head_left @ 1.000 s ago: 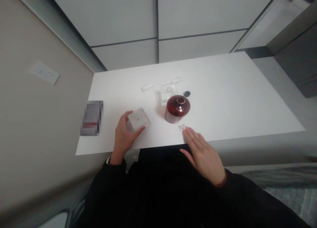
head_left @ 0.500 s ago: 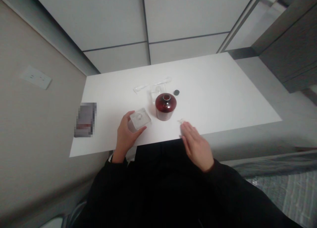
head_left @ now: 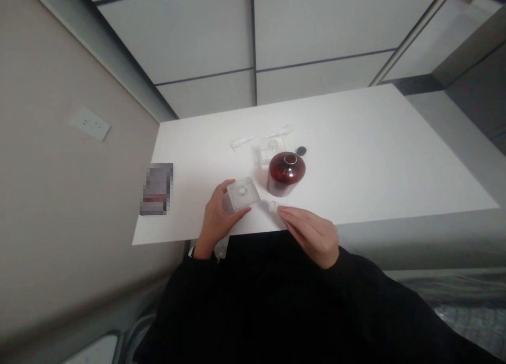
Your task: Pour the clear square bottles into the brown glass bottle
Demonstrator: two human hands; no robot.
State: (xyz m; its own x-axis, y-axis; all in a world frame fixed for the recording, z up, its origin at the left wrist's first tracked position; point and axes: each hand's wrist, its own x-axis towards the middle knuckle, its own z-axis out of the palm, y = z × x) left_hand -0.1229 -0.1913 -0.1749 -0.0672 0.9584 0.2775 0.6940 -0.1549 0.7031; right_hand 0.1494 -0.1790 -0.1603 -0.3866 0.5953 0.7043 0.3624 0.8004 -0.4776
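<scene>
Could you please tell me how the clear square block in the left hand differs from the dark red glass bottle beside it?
The clear square block is colourless and see-through, while the dark red glass bottle is deeply tinted. The block has a square outline; the bottle is round with sloping shoulders. The block is held in the left hand, whereas the bottle stands upright, untouched, on the white table. Both show a small circular ring on top.

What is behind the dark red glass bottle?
Behind the dark red glass bottle stand a clear square block, its near corner covered by the bottle, and a small black disc; a clear pipette lies farther back.
</scene>
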